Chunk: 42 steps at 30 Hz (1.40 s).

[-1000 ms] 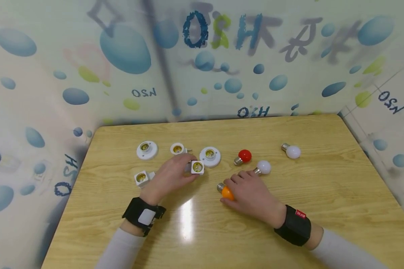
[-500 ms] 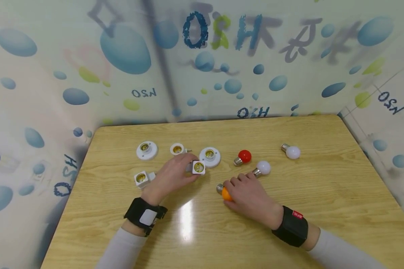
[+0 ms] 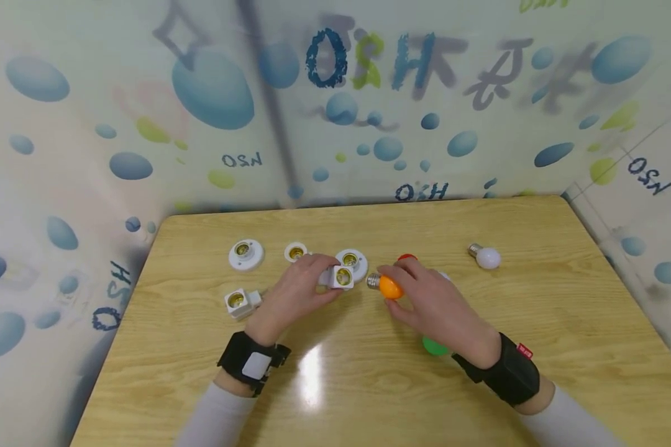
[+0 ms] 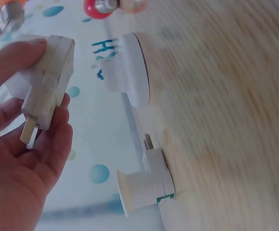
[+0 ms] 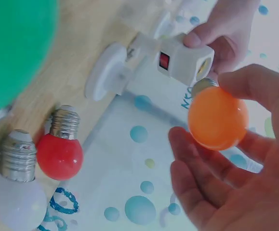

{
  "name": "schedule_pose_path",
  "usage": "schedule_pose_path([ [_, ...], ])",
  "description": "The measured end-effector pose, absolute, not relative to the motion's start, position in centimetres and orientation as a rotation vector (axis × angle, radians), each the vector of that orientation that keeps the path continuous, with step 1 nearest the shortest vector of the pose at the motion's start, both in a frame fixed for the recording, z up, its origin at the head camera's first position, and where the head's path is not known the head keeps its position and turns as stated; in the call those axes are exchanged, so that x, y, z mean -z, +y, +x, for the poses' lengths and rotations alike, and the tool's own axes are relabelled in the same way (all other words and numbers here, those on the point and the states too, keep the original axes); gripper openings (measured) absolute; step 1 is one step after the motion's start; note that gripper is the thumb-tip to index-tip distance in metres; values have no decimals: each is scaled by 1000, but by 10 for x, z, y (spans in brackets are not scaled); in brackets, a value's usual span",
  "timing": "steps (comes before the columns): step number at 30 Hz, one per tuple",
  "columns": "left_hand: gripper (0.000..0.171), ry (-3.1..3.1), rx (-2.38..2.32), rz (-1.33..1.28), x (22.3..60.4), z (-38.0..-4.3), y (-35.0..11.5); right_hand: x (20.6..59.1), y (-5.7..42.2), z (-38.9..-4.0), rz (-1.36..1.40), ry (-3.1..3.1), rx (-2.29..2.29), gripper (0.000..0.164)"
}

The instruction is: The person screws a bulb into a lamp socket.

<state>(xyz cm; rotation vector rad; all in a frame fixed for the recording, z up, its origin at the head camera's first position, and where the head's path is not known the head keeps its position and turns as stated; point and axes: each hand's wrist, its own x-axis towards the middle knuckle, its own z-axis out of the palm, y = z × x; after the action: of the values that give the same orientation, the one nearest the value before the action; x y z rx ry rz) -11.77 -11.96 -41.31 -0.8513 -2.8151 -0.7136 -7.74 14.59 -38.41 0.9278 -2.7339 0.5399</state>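
My left hand (image 3: 299,288) grips a white square plug-in lamp socket (image 3: 342,277) between thumb and fingers. Its brass-lined opening faces me, two flat prongs show in the left wrist view, and a red switch (image 5: 164,61) is on its side. In my right hand (image 3: 438,307) an orange light bulb (image 3: 391,287) is pinched, its metal screw base pointing left toward the socket with a small gap between them. Under the right hand and wrist lies a green bulb (image 3: 436,346), partly hidden. A red bulb (image 5: 60,156) and a white bulb (image 5: 18,202) lie beside it.
On the wooden table (image 3: 201,372), two round white lamp holders (image 3: 246,254) (image 4: 137,70), a round plug-in socket (image 4: 146,185) and another square socket (image 3: 240,303) sit left and centre. Another white bulb (image 3: 488,257) lies far right. A patterned wall (image 3: 335,161) stands behind.
My right hand has raised the orange bulb off the table and brought it up beside the socket, uncovering the green bulb. The left hand has shifted slightly right with the socket.
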Motion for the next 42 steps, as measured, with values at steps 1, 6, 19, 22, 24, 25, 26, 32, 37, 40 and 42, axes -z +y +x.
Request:
schedule_pose_path([
  [1,51,-2818,722,-835,413,-117,-118,383,146,-78,927,-2723,-571,55],
  [6,49,-2814,825,-757,412,-110,-109,380,145,-81,944,-2683,-702,52],
  [19,41,-2666,986,-751,419,-107,-103,377,135,-92,1006,-2602,-769,46],
  [22,42,-2631,1111,-751,421,-108,-104,377,136,-93,1006,-2600,-792,46],
  [24,42,-2613,1164,-752,421,-109,-104,377,136,-94,1008,-2599,-800,47],
  [25,42,-2609,1181,-751,421,-110,-104,377,137,-95,1009,-2598,-806,47],
  [26,42,-2610,1189,-750,420,-110,-105,377,137,-95,1013,-2596,-809,48],
  [32,41,-2626,1201,-747,415,-110,-105,376,134,-95,1029,-2603,-847,51],
  [37,42,-2618,1175,-765,414,-109,-105,376,133,-94,1019,-2608,-855,51],
  [40,42,-2623,1147,-770,414,-108,-105,377,132,-93,1016,-2620,-828,50],
  [42,42,-2630,1135,-772,415,-107,-105,378,132,-93,1014,-2630,-820,50],
])
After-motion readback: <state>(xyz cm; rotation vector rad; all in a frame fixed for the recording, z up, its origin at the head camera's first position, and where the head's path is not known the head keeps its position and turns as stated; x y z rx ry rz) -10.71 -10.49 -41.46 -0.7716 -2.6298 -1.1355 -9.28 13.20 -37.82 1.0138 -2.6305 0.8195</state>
